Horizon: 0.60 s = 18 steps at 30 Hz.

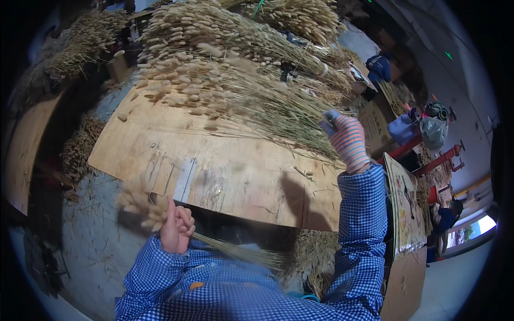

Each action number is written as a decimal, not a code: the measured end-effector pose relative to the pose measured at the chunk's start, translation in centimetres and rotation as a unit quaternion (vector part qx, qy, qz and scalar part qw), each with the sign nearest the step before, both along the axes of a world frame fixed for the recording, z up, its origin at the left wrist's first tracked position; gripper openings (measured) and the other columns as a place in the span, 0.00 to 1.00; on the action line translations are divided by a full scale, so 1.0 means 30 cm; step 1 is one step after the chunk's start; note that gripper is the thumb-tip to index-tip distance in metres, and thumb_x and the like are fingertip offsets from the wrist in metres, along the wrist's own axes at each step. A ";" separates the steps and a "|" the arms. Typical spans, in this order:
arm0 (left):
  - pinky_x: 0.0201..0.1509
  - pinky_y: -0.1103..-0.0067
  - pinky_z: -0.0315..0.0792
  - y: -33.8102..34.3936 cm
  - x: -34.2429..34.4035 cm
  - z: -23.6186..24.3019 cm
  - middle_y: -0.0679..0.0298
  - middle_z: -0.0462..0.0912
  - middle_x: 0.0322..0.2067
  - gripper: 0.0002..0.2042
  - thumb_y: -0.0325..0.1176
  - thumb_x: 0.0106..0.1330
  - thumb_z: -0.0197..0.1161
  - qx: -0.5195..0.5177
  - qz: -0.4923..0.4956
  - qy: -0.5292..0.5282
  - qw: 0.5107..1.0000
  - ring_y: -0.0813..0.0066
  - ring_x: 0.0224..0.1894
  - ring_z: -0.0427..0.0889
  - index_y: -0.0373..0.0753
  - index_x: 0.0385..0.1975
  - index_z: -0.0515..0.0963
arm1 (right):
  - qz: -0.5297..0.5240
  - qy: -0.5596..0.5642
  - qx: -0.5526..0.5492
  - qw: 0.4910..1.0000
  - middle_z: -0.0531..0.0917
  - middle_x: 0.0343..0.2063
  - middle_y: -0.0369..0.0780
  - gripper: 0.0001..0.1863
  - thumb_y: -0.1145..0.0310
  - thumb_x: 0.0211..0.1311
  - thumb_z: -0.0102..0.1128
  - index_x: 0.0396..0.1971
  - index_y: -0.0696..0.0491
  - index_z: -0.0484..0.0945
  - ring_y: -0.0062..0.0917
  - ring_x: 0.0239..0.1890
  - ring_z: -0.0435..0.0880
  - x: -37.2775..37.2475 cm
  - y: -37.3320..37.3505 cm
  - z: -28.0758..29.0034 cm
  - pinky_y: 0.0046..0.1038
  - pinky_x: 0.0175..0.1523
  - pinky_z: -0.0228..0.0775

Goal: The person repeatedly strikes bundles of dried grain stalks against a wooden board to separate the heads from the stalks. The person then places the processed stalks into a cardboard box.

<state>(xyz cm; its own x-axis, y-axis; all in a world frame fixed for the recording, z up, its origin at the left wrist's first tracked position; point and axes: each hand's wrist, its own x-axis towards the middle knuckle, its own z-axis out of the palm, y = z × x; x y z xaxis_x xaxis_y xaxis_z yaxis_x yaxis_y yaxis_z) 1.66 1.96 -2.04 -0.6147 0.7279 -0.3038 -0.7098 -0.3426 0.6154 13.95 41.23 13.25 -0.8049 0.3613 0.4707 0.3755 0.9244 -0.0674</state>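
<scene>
My left hand (176, 227), bare, is closed round a small bunch of dried grass with fluffy cream heads (142, 206) below the plywood board (241, 176), its stems trailing to the lower right. My right hand (347, 139), in a pink and grey striped glove with greyish fingertips, is raised at the right of the board, pinched on stems at the end of a long loose spread of the same grass (267, 101). The heads of that spread point left across the back of the board. The stems at the right fingertips are slightly blurred.
More bundles (294, 18) lie behind the spread and at the far left (80, 40), beside another board (27, 155). At the right are cartons (375, 128), plastic bags (435, 131), red pipes (436, 160) and a leaning panel (407, 203). Two co-workers in blue (379, 69) (447, 216) are farther off.
</scene>
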 end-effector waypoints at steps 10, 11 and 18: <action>0.14 0.88 0.45 -0.012 0.008 -0.014 0.74 0.51 0.11 0.30 0.54 0.74 0.33 0.031 -0.015 -0.010 0.999 0.87 0.12 0.49 0.40 0.11 0.62 | -0.075 -0.122 -0.386 0.911 0.83 0.37 0.41 0.13 0.73 0.57 0.59 0.43 0.56 0.79 0.23 0.39 0.80 0.220 -0.095 -0.440 0.26 0.46 0.72; 0.14 0.88 0.45 -0.012 0.010 -0.013 0.74 0.51 0.12 0.30 0.53 0.74 0.33 0.035 -0.016 -0.011 0.999 0.87 0.12 0.49 0.40 0.12 0.62 | -0.064 -0.085 -0.433 0.895 0.83 0.38 0.43 0.11 0.74 0.57 0.58 0.40 0.57 0.80 0.25 0.41 0.81 0.220 -0.097 -0.457 0.25 0.47 0.72; 0.14 0.87 0.44 -0.024 0.024 -0.012 0.74 0.49 0.12 0.29 0.54 0.74 0.32 0.033 -0.005 -0.001 0.999 0.87 0.12 0.46 0.41 0.12 0.61 | 0.013 -0.010 -0.460 0.888 0.83 0.40 0.42 0.15 0.69 0.58 0.59 0.44 0.57 0.79 0.28 0.44 0.81 0.175 -0.271 -0.407 0.26 0.51 0.71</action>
